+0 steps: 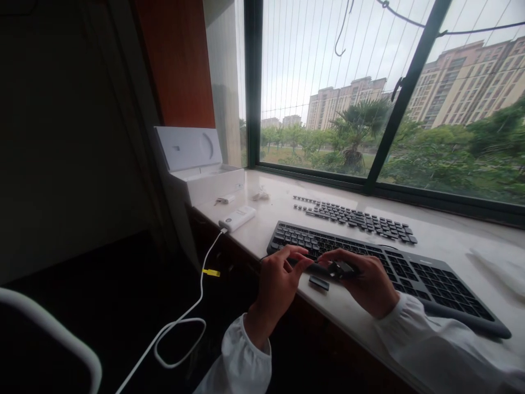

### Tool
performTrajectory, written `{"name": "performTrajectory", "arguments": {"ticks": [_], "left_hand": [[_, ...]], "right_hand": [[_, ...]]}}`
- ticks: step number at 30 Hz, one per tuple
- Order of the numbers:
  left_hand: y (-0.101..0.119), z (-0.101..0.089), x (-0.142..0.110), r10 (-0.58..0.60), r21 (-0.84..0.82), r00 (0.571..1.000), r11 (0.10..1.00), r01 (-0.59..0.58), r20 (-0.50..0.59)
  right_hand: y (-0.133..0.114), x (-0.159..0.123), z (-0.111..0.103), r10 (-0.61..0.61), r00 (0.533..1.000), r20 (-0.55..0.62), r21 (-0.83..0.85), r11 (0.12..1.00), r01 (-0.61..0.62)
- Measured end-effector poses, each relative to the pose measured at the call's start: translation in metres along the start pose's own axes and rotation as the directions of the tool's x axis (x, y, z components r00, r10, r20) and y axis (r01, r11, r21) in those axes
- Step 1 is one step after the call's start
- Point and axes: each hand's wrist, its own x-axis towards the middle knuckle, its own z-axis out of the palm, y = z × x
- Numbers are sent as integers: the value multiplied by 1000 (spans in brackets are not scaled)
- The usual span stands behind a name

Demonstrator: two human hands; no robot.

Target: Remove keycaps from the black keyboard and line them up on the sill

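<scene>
A dark keyboard lies on the white sill, with keycaps on its left part and bare key sockets over the middle and right. My left hand is at its front left edge, thumb and forefinger pinched together; anything between them is too small to make out. Beside it, my right hand is closed round small dark pieces that look like keycaps, its fingertips close to the left ones. Below the hands, a long dark keycap lies near the sill's front edge. Loose keycaps lie in rows behind the keyboard.
On the left of the sill stand an open white box, a white power bank with a white cable hanging down, and a small white adapter. Clear plastic lies at the right. A window rises behind.
</scene>
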Motion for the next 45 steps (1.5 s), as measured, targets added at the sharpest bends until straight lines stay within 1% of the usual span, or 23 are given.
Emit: {"name": "performTrajectory", "arguments": {"ticks": [3,6,8,11,14,16,19,23,27,33,38,45], "left_hand": [[-4,-7,2,55,34,998,998,-56,39],[-12,-19,7,104,129,993,986,-109,47],[-21,-30,14,134,237,991,962,-136,23],[-35,-47,30,199,437,980,880,-186,18],[-47,-57,49,241,607,966,755,-250,98],[-51,-61,59,242,668,955,685,-293,172],[-51,-61,69,220,704,944,629,-331,247],[-48,-58,74,165,729,942,600,-330,291],[-47,-55,75,110,738,941,593,-320,320],[-42,-53,76,57,759,945,582,-293,322],[-39,-51,79,19,796,950,541,-272,312],[-39,-48,80,30,821,956,506,-265,290]], "right_hand": [[-3,3,0,-16,1000,18,-24,1000,16],[-2,15,0,-1,994,109,-97,995,12],[-1,30,1,33,985,170,-203,979,2],[2,59,1,104,968,229,-348,937,-19],[7,88,5,159,947,278,-393,919,-39],[13,103,9,185,940,288,-396,916,-59],[25,115,17,222,936,275,-396,913,-100],[38,115,24,249,922,296,-386,914,-123],[43,111,27,283,906,316,-404,904,-141],[36,110,32,258,898,356,-380,918,-113],[30,110,36,260,890,374,-358,926,-120],[33,109,39,273,886,376,-363,923,-130]]}}
